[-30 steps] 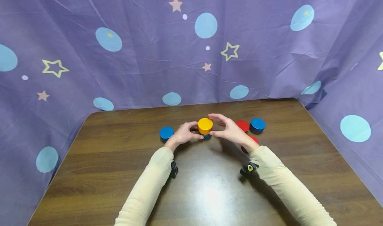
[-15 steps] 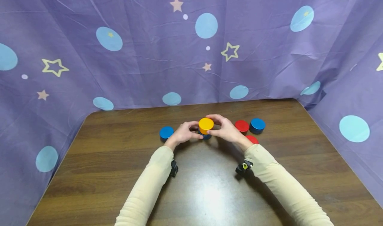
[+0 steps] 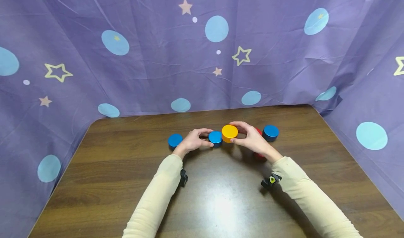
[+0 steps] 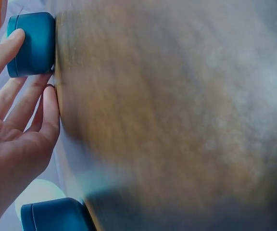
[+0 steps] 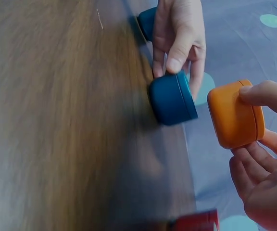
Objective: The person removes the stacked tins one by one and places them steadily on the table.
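Observation:
My left hand holds a small round blue lidded tin that stands on the table, thumb on the near side and fingers on the far side. In the left wrist view the thumb lies on the blue tin near its lid seam. My right hand pinches a yellow-orange tin of the same shape between thumb and fingers. The right wrist view shows this orange tin raised off the table, apart from the blue tin.
Another blue tin stands left of my left hand. Beyond my right hand are a blue tin and two red tins, partly hidden by that hand; one red tin shows low in the right wrist view. A purple curtain hangs behind the wooden table.
My right hand has lifted the orange tin off the top of the blue tin and moved it to the right. My left hand has stayed at the blue tin.

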The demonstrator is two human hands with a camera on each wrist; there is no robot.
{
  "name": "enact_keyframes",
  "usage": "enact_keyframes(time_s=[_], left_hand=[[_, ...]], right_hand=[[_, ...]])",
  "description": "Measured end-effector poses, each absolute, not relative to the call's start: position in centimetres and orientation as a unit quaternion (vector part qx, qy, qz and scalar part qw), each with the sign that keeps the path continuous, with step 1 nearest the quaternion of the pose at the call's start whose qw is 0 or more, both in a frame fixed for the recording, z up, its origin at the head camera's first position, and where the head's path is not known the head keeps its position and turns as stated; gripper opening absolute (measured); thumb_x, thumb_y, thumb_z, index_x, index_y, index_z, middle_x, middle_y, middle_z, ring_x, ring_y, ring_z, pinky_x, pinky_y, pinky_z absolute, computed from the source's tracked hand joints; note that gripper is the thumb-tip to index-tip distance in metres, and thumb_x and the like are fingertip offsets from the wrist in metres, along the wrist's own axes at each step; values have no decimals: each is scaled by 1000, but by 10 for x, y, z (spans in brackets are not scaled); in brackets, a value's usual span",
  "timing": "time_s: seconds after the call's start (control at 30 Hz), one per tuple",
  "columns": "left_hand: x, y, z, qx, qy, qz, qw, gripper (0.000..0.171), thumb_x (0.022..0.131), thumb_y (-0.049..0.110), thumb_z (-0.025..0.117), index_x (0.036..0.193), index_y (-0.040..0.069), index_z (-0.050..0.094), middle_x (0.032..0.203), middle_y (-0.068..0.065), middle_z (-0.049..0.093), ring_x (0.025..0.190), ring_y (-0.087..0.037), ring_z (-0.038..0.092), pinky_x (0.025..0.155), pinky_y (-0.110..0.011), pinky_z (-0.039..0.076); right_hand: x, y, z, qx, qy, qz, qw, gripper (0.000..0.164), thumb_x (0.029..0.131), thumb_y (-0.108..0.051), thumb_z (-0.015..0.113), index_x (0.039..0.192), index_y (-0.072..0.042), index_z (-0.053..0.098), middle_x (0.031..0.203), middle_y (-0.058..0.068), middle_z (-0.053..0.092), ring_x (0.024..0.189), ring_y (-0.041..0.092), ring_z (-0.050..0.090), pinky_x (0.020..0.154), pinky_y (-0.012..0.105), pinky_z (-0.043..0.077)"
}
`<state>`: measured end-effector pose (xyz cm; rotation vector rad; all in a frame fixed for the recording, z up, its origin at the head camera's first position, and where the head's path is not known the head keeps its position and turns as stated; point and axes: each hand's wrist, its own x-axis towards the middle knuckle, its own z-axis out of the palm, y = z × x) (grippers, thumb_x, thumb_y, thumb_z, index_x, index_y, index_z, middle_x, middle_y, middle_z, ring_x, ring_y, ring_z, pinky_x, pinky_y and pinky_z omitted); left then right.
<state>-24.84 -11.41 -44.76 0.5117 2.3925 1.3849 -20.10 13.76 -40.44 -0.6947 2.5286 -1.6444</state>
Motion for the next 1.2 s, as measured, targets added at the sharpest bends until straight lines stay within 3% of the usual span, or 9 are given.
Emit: enact_keyframes(time_s=[0.3,0.47,0.67,0.9,1.2], left_hand=[[-248,-116,-449,178,818,518,175,55,80,2,78,131,2,58,120,-15,63,115,-27,55,100,-41,42],[-248,-117,-450,171,809,534,180,54,80,1,76,131,1,58,121,-15,62,115,-27,55,99,-40,43],[-249,-117,-452,167,798,547,187,55,80,-2,76,131,0,57,122,-16,61,115,-27,55,96,-38,45],[-248,-117,-453,170,799,546,186,49,82,-2,74,129,0,59,122,-15,61,115,-28,54,97,-39,44],[-248,-116,-448,173,799,546,183,49,82,-2,74,128,-2,59,121,-17,61,115,-30,53,99,-40,42]], right_hand=[[-199,184,-426,-200,811,-549,8,59,82,-2,75,135,4,49,127,21,57,112,35,58,96,45,45],[-193,207,-426,-178,820,-544,-16,57,81,0,75,133,5,50,124,21,58,110,27,55,99,44,42],[-185,231,-426,-155,818,-553,-25,56,83,1,73,133,5,49,125,22,57,104,13,58,92,26,47],[-175,254,-431,-140,806,-575,-36,57,83,6,71,134,10,45,124,26,54,102,0,58,88,16,46],[-164,274,-441,-107,812,-572,-42,57,84,4,71,135,11,44,119,9,58,101,-2,58,86,14,46]])
